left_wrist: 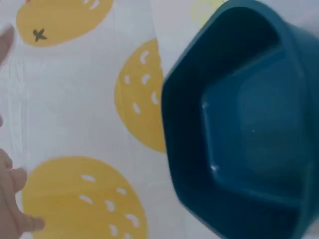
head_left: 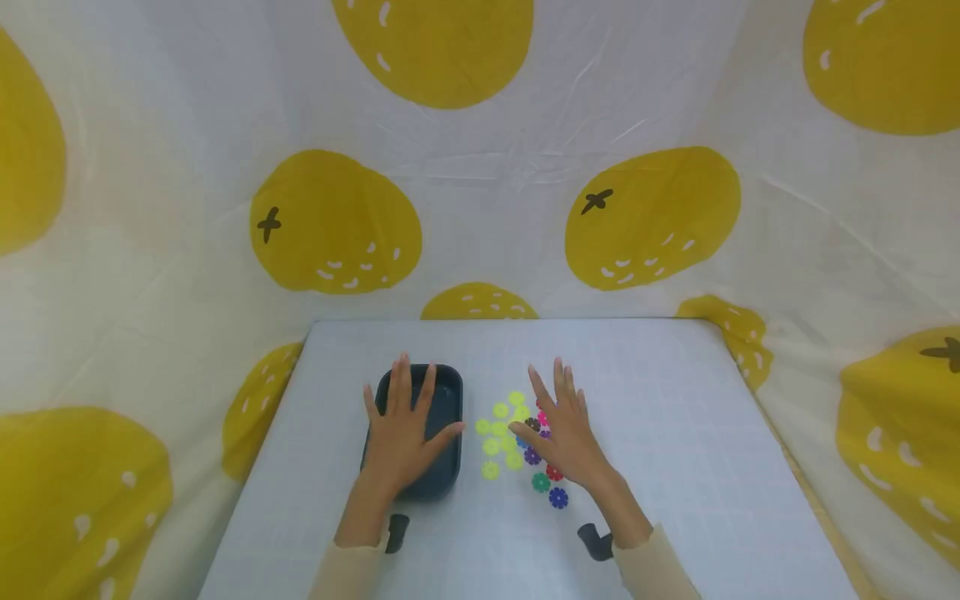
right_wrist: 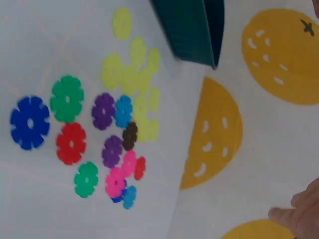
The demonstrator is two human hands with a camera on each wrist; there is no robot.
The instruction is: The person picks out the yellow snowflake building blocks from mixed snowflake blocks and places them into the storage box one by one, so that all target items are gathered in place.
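My left hand hovers over a dark teal plastic bin, fingers spread and holding nothing. The bin's inside looks bare in the left wrist view. My right hand, also spread and free of any object, is above a pile of flower-shaped plastic discs. Yellow discs lie on the pile's left, nearest the bin. Mixed colours lie to the right, among them a dark blue disc, a green disc, a red disc and a brown disc. In the head view the right hand covers some discs.
The discs and bin rest on a white table. A white curtain printed with yellow fruit hangs behind and beside it. Dark straps show near both wrists.
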